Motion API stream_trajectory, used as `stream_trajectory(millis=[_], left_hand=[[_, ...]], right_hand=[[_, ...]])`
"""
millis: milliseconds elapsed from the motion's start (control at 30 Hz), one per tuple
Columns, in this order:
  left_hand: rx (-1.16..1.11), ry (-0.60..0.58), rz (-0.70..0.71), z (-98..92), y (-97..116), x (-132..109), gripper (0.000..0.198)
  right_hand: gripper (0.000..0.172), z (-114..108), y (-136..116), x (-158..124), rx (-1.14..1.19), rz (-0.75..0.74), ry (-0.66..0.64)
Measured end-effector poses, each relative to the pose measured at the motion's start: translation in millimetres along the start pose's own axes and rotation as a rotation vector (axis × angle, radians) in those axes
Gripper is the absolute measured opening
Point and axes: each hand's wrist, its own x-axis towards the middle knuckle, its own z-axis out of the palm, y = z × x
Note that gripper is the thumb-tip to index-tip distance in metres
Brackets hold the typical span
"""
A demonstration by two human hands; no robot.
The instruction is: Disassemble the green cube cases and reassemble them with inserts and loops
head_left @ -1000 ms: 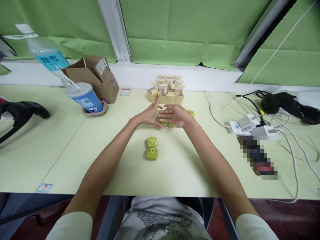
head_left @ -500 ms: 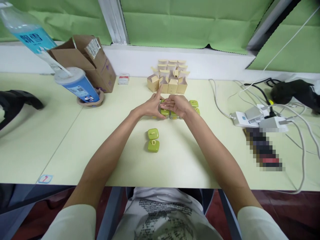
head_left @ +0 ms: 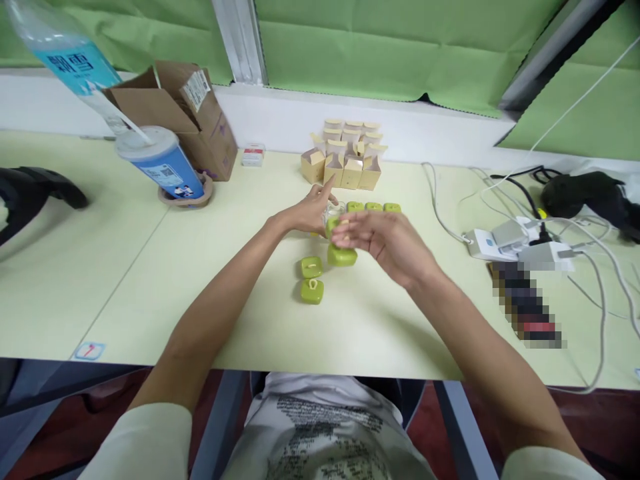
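Both forearms reach in over the table, slanting toward each other from the lower corners. On the left, the arm runs nearly straight to the wrist, and the left hand sits part-open, its index finger stretched out toward the group of cream boxes and its other fingers bent beside a clear container; whether it grips that container cannot be told. Over to the right, the elbow is out wide, the wrist fairly straight, and the right hand comes in from the side, back of the hand uppermost, fingers long and close together, pointing left across the front of the container. It is blurred, its thumb is out of sight, and there is green right at those fingers: one green piece just below them, another green patch at the fingertips. How firm a hold the right hand has, if any, is impossible to make out. Nearer the person lie two loose green pieces, the upper one just ahead of the lower one, which shows a pale loop. Beyond the right hand, a row of three green tops stretches rightward, in front of the open-flapped boxes.
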Motion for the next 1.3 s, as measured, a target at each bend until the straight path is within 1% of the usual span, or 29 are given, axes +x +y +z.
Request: stream_trajectory(millis=[100,167,233,300,333,367,433,500,567,633,700,767,833,933,1067,1167,1233,1300], left_hand=[[0.015,-0.078,-0.038,-11.8,9.1,-1.6,0.184],[-0.014,-0.055,-0.014,-22.3,17.5,-3.6,0.19],[-0.04,-0.037,0.016,-30.7,26.7,-5.7,0.19],[-0.053,-0.024,0.041,-33.5,35.5,-6.1,0.185],[-0.058,-0.018,0.051,-32.2,39.2,-5.1,0.183],[-0.064,-0.016,0.061,-29.1,42.2,-3.1,0.181],[-0.054,-0.027,0.069,-19.2,46.3,4.3,0.181],[-0.005,-0.059,0.048,-8.3,48.2,15.0,0.188],[0.048,-0.09,0.009,-0.1,48.5,26.2,0.194],[0.064,-0.105,-0.018,4.3,47.2,34.7,0.196],[0.049,-0.095,-0.003,6.0,43.4,39.1,0.195],[0.039,-0.076,0.036,6.8,37.5,40.2,0.193],[0.036,-0.067,0.059,8.1,31.1,39.8,0.19],[0.006,-0.055,0.028,11.3,25.0,39.7,0.187],[-0.033,-0.034,0.003,15.6,25.4,41.2,0.184],[0.023,-0.06,0.003,17.9,27.7,41.4,0.187],[0.063,-0.066,-0.007,19.5,28.3,41.1,0.188],[0.01,-0.008,0.005,21.1,28.0,40.7,0.188]], right_hand=[[0.009,-3.0,34.4,-18.1,-0.01,0.109,-0.036],[0.009,-5.6,51.8,-24.2,-0.001,0.179,-0.04],[0.014,-9.8,56.9,-25.8,-0.004,0.266,-0.058],[0.026,-17.3,47.8,-21.5,-0.029,0.303,-0.068],[0.031,-22.6,39.0,-16.6,-0.044,0.276,-0.056],[0.034,-28.7,28.6,-9.6,-0.055,0.218,-0.028],[0.029,-41.9,7.1,10.4,-0.052,0.052,0.062],[0.026,-53.2,-8.8,35.3,-0.026,-0.032,0.132],[0.024,-59.6,-15.6,59.6,-0.018,-0.019,0.174],[0.024,-61.2,-14.1,78.2,-0.04,0.067,0.165],[0.022,-60.0,-8.1,89.4,-0.07,0.163,0.132],[0.018,-58.6,-1.6,94.6,-0.082,0.211,0.114],[0.015,-58.3,3.1,97.0,-0.083,0.227,0.111],[0.014,-59.8,6.9,99.6,-0.077,0.23,0.119],[0.013,-58.1,10.5,100.4,-0.061,0.16,0.183],[0.018,-52.1,10.2,97.4,-0.064,0.127,0.246],[0.02,-48.6,5.3,93.5,-0.074,0.103,0.257],[0.018,-47.1,-4.4,86.4,-0.08,0.042,0.246]])
